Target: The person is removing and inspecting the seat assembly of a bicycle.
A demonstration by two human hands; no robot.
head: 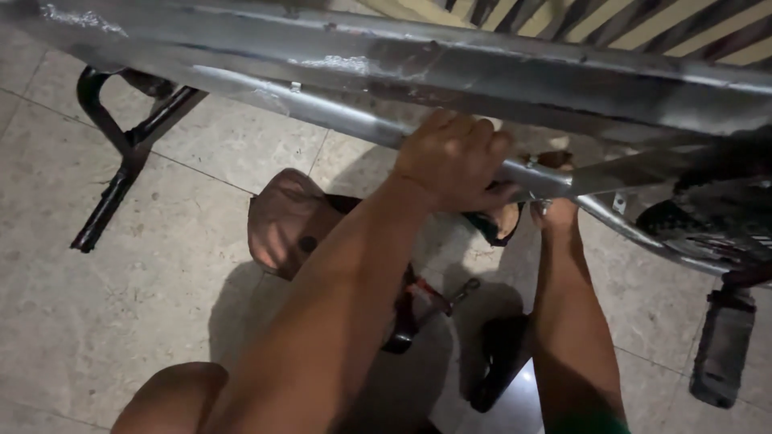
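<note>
A bare silver metal frame of thick tubes [563, 80] runs across the top of the view, above a tiled floor. My left hand [454, 161] is wrapped over a thinner lower tube [338, 120] of that frame, fingers curled around it. My right hand [555, 213] reaches up from below to the joint where the tubes meet, close to a small bolt. Its fingers are hidden behind the tube, so its grip does not show. Both forearms stretch up from the bottom of the view.
A black metal stand [121, 153] rests on the floor at the left. A brown cap [285, 221] lies under my left arm, with a small red-and-black tool [438, 297] and a black sandal [498, 362] nearby. A black pedal [724, 345] hangs at the right.
</note>
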